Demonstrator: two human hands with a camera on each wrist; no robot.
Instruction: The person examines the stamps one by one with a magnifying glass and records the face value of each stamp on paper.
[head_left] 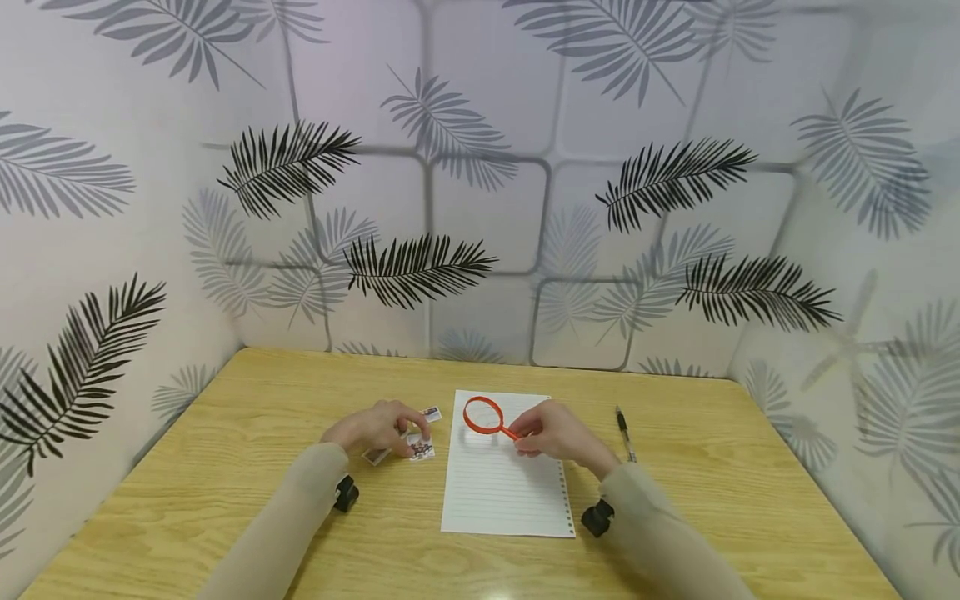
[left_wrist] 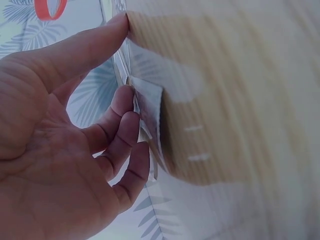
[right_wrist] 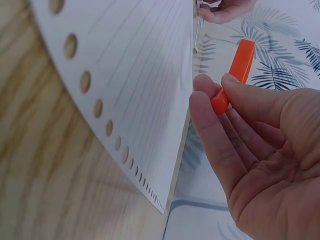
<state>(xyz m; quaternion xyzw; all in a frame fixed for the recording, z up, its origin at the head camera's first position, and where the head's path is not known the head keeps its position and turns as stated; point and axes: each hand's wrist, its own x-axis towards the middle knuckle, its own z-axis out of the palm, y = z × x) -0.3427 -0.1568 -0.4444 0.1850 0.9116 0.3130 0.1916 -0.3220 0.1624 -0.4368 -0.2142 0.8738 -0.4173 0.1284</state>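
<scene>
My right hand (head_left: 551, 431) pinches the handle of an orange-red magnifying glass (head_left: 503, 430) between thumb and fingertips. Its round lens frame is tilted over a lined sheet of paper (head_left: 504, 492). In the right wrist view the orange handle (right_wrist: 242, 61) sticks out past the thumb. To the left of the sheet, my left hand (head_left: 382, 427) is low over several small postage stamps (head_left: 422, 447), its fingers loosely bent and the tips touching them. One stamp (left_wrist: 150, 107) with a jagged edge is tilted up off the wood beside those fingertips; the hand partly hides the others.
A black pen (head_left: 623, 429) lies to the right of the sheet, near my right wrist. The wooden table (head_left: 187, 517) meets leaf-patterned walls (head_left: 480, 317) at the back and both sides. Punched holes run along the sheet's right edge.
</scene>
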